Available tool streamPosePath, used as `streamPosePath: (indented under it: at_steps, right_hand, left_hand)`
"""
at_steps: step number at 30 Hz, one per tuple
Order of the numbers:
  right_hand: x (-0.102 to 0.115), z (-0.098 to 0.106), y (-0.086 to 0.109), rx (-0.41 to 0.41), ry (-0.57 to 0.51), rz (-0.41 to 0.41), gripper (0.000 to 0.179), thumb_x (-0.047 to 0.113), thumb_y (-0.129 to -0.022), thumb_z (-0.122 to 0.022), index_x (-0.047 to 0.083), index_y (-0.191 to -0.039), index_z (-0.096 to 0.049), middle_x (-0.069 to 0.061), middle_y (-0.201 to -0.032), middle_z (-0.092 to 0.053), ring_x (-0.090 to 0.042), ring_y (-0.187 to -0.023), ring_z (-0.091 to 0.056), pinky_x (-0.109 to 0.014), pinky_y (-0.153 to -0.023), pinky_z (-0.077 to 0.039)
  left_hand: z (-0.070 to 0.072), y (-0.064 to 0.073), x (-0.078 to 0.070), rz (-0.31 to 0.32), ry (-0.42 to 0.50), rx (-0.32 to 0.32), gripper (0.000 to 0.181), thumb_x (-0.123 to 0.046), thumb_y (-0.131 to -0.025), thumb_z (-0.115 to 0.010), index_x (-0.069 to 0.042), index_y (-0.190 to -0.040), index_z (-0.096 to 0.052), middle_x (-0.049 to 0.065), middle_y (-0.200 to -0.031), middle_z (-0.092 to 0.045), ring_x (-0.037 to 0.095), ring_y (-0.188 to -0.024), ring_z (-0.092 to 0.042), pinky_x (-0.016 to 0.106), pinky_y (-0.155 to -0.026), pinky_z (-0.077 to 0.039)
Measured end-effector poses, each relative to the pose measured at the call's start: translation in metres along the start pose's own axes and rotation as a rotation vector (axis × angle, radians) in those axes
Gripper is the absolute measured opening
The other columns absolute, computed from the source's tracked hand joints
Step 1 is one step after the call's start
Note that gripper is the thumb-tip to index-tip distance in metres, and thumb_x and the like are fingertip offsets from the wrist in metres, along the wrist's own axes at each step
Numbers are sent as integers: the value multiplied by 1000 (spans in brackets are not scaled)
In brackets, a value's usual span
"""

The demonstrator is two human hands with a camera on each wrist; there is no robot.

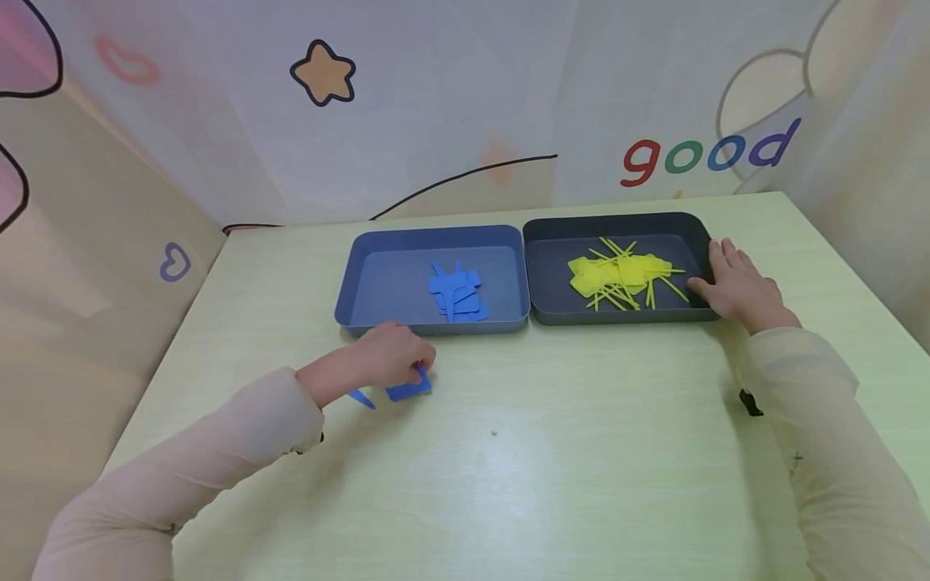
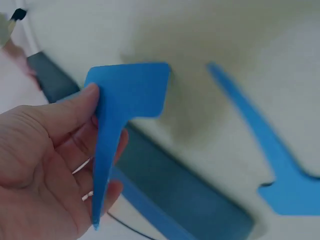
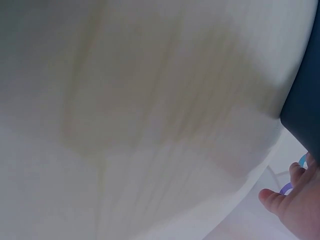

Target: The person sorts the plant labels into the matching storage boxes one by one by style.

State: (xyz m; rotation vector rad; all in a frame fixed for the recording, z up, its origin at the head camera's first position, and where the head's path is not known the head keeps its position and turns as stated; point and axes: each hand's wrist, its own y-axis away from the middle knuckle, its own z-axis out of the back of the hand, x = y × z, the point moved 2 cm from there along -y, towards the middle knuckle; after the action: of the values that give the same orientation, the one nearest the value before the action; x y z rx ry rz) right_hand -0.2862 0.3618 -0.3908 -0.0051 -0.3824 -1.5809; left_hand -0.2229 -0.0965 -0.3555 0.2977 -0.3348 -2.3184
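Note:
My left hand [image 1: 392,355] pinches a blue plant label [image 2: 127,90] between thumb and fingers, just in front of the blue-grey tray [image 1: 436,329]. In the left wrist view the label's wide head and tapering stake both show. A second blue plant label [image 2: 280,170] lies on the table beside it, largely covered by the left wrist in the head view. Several more blue plant labels [image 1: 458,294] are piled inside the blue-grey tray. My right hand [image 1: 748,290] rests at the right wall of the dark tray [image 1: 625,317], fingers extended, thumb over its rim.
Yellow plant labels [image 1: 617,274] lie heaped in the dark tray, their thin stakes pointing several ways. The two trays stand side by side near the back of the pale table [image 1: 552,452]. Behind it hangs a printed curtain [image 1: 450,105].

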Motion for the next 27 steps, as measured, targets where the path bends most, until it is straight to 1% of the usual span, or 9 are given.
streamPosePath:
  at_steps: [3, 5, 7, 10, 13, 17, 22, 24, 27]
  right_hand:
    - [0, 0, 1, -1, -2, 1, 85, 56, -89, -24, -2, -137, 14, -26, -141, 19, -45, -130, 9, -71, -91, -8]
    - [0, 1, 2, 0, -3, 1, 85, 56, -89, -25, -2, -137, 14, -26, -141, 19, -45, -130, 8, -71, -91, -8]
    - [0, 0, 2, 0, -5, 1, 85, 56, -89, -25, -2, -137, 14, -26, -141, 19, -45, -130, 8, -71, -91, -8]
    - [0, 0, 1, -1, -8, 3, 85, 56, -89, -25, -2, -137, 14, -26, -141, 19, -45, -130, 8, -71, -91, -8]
    - [0, 0, 1, -4, -9, 4, 85, 57, -89, -24, -2, -137, 14, -26, -141, 19, -45, -130, 8, -71, -91, -8]
    - [-1, -1, 0, -6, -8, 3, 86, 58, -88, -24, -1, -137, 15, -26, -141, 19, -45, -130, 8, -71, -91, -8]
    - [0, 0, 1, -3, -14, 1, 85, 57, -88, -24, -1, -137, 14, -26, -141, 18, -45, -130, 8, -71, -91, -7]
    - [1, 0, 1, -3, -17, 0, 85, 57, -88, -24, -1, -137, 14, -26, -141, 18, -45, -130, 8, -71, -92, -7]
    - [1, 0, 1, -5, -18, 0, 85, 56, -89, -25, -1, -137, 14, -26, -141, 18, -45, -130, 8, -71, -92, -7]
  left_hand:
    - [18, -7, 1, -17, 144, 21, 8, -17, -80, -64, -14, -75, -59, -5, -66, -53, 10, -62, -45, 23, -60, -38]
    - [29, -13, 5, -21, 254, 17, 7, -17, -82, -62, -12, -78, -59, -4, -68, -53, 11, -63, -45, 21, -58, -37]
    - [39, -20, 12, -15, 356, -18, 8, -18, -84, -60, -11, -81, -59, -3, -68, -52, 12, -64, -45, 22, -59, -37]
    - [51, -30, 23, 48, 528, -87, 10, -19, -86, -57, -9, -89, -57, -1, -71, -49, 14, -66, -43, 24, -61, -36]
    - [57, -42, 33, 134, 737, -161, 14, -18, -87, -55, -7, -95, -53, 1, -75, -46, 16, -68, -41, 26, -63, -36]
    - [55, -63, 44, 262, 1010, -260, 18, -17, -87, -54, -5, -100, -49, 3, -81, -45, 17, -73, -45, 28, -73, -44]
    - [45, -85, 60, 428, 1240, -364, 24, -17, -87, -54, -3, -107, -49, 2, -87, -49, 15, -81, -51, 31, -87, -46]
    - [39, -90, 65, 485, 1295, -391, 25, -17, -87, -55, -3, -106, -51, 1, -86, -53, 13, -79, -53, 29, -85, -47]
    - [29, -94, 73, 554, 1380, -411, 22, -16, -86, -56, -1, -103, -55, -1, -75, -57, 8, -66, -55, 21, -68, -49]
